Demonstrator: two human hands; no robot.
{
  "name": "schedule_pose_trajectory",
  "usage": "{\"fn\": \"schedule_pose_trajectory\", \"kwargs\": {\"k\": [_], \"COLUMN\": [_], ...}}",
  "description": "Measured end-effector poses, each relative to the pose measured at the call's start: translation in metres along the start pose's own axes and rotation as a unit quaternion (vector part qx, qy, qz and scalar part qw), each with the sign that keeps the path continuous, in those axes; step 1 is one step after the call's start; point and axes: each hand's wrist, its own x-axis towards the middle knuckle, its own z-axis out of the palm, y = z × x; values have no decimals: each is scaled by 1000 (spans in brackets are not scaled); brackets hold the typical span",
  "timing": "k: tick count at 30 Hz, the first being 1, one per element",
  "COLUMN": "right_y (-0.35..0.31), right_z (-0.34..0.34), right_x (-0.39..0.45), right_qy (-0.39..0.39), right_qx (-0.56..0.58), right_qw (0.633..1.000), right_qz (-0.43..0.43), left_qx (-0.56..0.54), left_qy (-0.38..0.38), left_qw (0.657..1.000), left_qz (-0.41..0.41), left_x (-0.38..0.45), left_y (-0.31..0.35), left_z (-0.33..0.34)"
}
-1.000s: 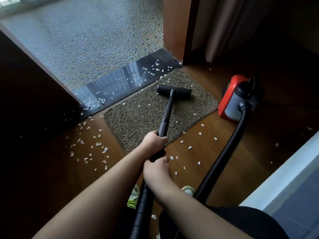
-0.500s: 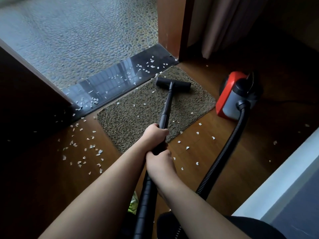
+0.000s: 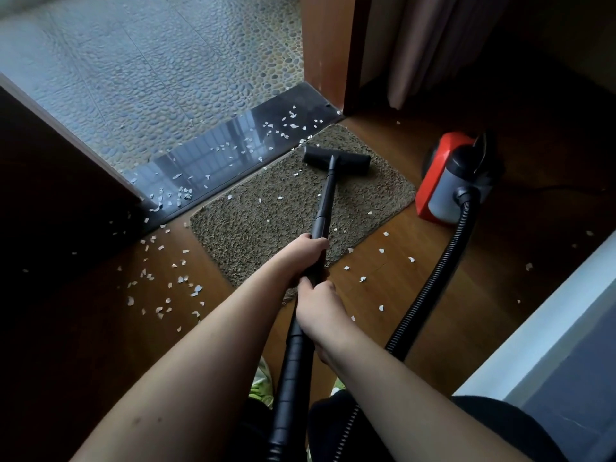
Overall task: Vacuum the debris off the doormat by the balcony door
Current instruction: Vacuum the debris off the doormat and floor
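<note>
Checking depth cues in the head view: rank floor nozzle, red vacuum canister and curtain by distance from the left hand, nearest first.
From the left hand, which grips the black wand:
1. Floor nozzle, straight ahead on the doormat's far end.
2. Red vacuum canister, off to the right on the wooden floor beside the mat.
3. Curtain, farthest, hanging behind the door frame at the upper right.

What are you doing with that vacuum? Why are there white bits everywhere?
A person is vacuuming the doormat by the balcony door. The left hand and the right hand both grip the black wand, and the nozzle sits on the mat's far end. A few white scraps lie on the mat, with more on the wooden floor. The red vacuum stands beside the mat.
</note>
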Motion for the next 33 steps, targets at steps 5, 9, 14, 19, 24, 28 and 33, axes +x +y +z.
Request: {"fn": "schedule_pose_trajectory", "kwargs": {"k": [5, 9, 14, 19, 24, 28, 33], "right_y": [16, 21, 13, 4, -5, -10, -16], "right_z": [5, 16, 13, 6, 1, -9, -31], "right_x": [-17, -13, -7, 6, 22, 34, 46], "right_qy": [-1, -10, -13, -16, -4, -15, -19], "right_qx": [46, 99, 101, 185, 201, 223, 259], "right_qw": [998, 994, 993, 980, 978, 974, 965], "right_qz": [35, 45, 61, 77, 56, 44, 34], "left_qx": [-73, -110, -95, -127, -128, -121, -130], "left_qy": [-21, -5, 6, 18, 25, 32, 27], "left_qw": [996, 993, 995, 992, 991, 992, 991], "left_qz": [-42, -47, -27, -11, 3, 7, 1], "left_x": [-18, -21, -10, 6, 25, 39, 53], "left_y": [-11, -15, -14, -12, -4, 9, 24], "left_z": [1, 6, 6, 6, 5, 9, 19]}}
